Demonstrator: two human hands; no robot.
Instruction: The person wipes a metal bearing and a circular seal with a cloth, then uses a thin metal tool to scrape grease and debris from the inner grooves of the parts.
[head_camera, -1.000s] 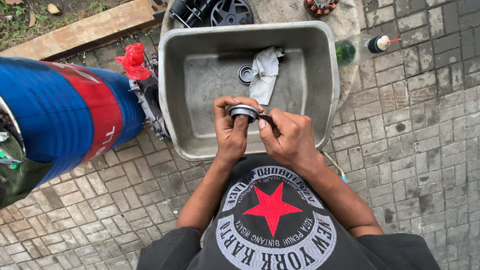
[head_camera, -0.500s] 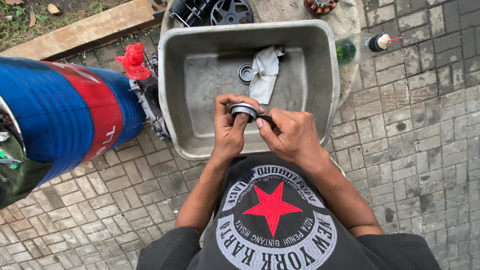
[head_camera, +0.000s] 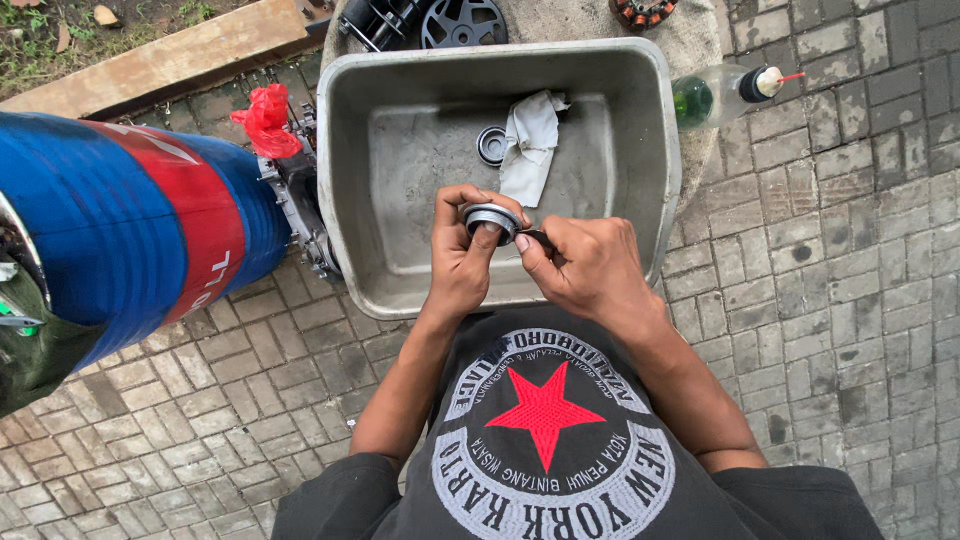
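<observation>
The left hand (head_camera: 465, 262) is curled around a round metal ring part (head_camera: 490, 217), fingers wrapped over its far side and thumb pressed on its near edge, holding it just above the near rim of a grey metal basin (head_camera: 640, 130). The right hand (head_camera: 590, 268) is closed in a pinch, thumb and forefinger gripping a small dark tool (head_camera: 533, 237) whose tip touches the right edge of the ring part; what sort of tool it is cannot be told. Both hands meet over the basin's near wall, close together and touching at the fingertips.

Inside the basin, farther away, lie a crumpled white rag (head_camera: 530, 145) and, just to its left and touching it, a second dark ring (head_camera: 491, 145). To the right of the basin a clear bottle of green liquid (head_camera: 715, 97) lies on its side on the paving. On the left stands a blue cylinder with a red band (head_camera: 130, 230), and a red plastic scrap (head_camera: 266, 120) sits between it and the basin. A wooden plank (head_camera: 160, 60) runs along the far left, and a dark wheel-shaped part (head_camera: 463, 22) lies beyond the basin
</observation>
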